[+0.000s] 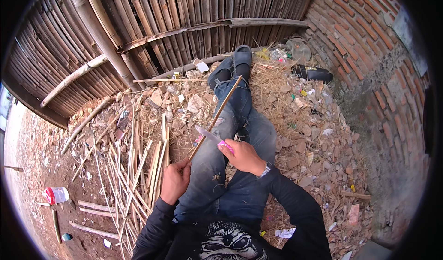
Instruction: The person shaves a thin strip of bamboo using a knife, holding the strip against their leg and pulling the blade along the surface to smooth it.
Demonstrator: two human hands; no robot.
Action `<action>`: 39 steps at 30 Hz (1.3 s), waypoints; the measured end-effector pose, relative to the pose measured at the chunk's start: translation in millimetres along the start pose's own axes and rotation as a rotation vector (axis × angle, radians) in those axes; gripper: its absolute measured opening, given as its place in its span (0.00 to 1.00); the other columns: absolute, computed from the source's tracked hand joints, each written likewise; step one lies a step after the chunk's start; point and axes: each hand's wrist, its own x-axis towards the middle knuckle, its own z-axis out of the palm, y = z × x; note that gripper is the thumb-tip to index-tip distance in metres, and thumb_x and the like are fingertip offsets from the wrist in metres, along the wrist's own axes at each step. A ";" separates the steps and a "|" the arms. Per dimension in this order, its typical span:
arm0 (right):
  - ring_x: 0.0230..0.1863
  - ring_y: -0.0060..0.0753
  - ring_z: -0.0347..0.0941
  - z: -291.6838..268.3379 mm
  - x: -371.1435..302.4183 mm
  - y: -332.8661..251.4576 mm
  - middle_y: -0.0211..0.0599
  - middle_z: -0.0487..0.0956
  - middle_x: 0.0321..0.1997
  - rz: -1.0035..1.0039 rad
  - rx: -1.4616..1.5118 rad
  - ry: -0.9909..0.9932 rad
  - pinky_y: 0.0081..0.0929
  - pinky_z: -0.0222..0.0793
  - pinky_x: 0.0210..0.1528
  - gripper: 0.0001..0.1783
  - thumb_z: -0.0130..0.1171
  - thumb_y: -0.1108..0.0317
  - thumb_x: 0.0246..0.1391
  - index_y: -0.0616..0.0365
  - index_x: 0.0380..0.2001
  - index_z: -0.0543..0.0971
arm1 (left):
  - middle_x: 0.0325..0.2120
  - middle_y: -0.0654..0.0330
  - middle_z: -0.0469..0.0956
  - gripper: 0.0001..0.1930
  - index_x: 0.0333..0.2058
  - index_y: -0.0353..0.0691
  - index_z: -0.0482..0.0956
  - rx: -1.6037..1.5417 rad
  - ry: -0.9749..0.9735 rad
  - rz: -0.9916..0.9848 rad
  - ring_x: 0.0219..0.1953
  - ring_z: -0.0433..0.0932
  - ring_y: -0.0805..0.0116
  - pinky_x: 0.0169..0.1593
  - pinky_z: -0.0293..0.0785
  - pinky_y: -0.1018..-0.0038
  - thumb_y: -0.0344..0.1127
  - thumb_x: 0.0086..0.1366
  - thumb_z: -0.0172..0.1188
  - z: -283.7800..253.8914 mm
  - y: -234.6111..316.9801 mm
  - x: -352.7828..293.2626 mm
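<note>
My left hand is closed around the lower end of a thin bamboo strip, which slants up and to the right over my outstretched legs. In my right hand is a knife with a pink handle, its pale blade pointing left and lying across the strip. Where the blade meets the strip, I cannot tell how deep it sits. Beside my left arm lies a loose pile of split bamboo strips, pale and long.
A bamboo slat fence stands beyond my feet, and a brick wall rises on the right. Rubble and straw cover the ground. A white and red bucket lies at the left; a black case rests near the wall.
</note>
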 end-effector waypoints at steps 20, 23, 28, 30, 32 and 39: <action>0.18 0.45 0.75 52.8 -5.0 9.9 0.43 0.74 0.16 0.112 0.032 0.230 0.47 0.69 0.24 0.31 0.56 0.40 0.71 0.56 0.26 0.82 | 0.21 0.52 0.83 0.13 0.47 0.28 0.85 -0.008 0.025 0.059 0.24 0.83 0.70 0.31 0.76 0.70 0.33 0.74 0.60 10.6 -17.4 1.4; 0.25 0.56 0.81 23.3 -3.2 5.8 0.50 0.81 0.21 0.081 -0.284 0.154 0.50 0.74 0.28 0.30 0.56 0.39 0.69 0.56 0.28 0.85 | 0.25 0.36 0.79 0.10 0.45 0.29 0.85 0.034 0.063 0.116 0.27 0.84 0.44 0.31 0.77 0.61 0.30 0.71 0.61 13.5 -13.9 -3.3; 0.26 0.64 0.81 6.8 5.6 29.4 0.53 0.81 0.20 0.026 -0.609 0.146 0.58 0.75 0.27 0.29 0.59 0.40 0.67 0.54 0.26 0.83 | 0.25 0.34 0.77 0.10 0.44 0.30 0.86 0.050 0.060 0.122 0.27 0.82 0.39 0.30 0.75 0.59 0.30 0.70 0.61 14.8 -4.2 -9.8; 0.28 0.65 0.82 -16.4 22.7 51.8 0.55 0.83 0.22 0.124 -0.665 0.245 0.60 0.78 0.31 0.31 0.56 0.35 0.66 0.51 0.26 0.84 | 0.24 0.34 0.76 0.10 0.44 0.30 0.86 0.064 0.071 0.125 0.26 0.82 0.39 0.30 0.74 0.58 0.30 0.70 0.61 8.8 -10.0 -18.0; 0.30 0.67 0.81 -48.1 28.8 85.7 0.59 0.81 0.24 0.387 -0.420 0.419 0.57 0.74 0.33 0.34 0.53 0.37 0.69 0.59 0.28 0.85 | 0.23 0.35 0.76 0.11 0.45 0.30 0.86 0.044 0.038 0.113 0.25 0.82 0.41 0.29 0.74 0.59 0.30 0.70 0.61 1.3 -8.4 -26.7; 0.16 0.38 0.60 -91.8 -1.9 91.2 0.44 0.64 0.12 0.271 -0.156 0.463 0.45 0.57 0.25 0.37 0.55 0.41 0.71 0.65 0.19 0.77 | 0.31 0.39 0.85 0.15 0.48 0.29 0.86 0.030 -0.002 -0.087 0.34 0.89 0.52 0.39 0.81 0.66 0.35 0.71 0.64 4.8 -36.9 -39.3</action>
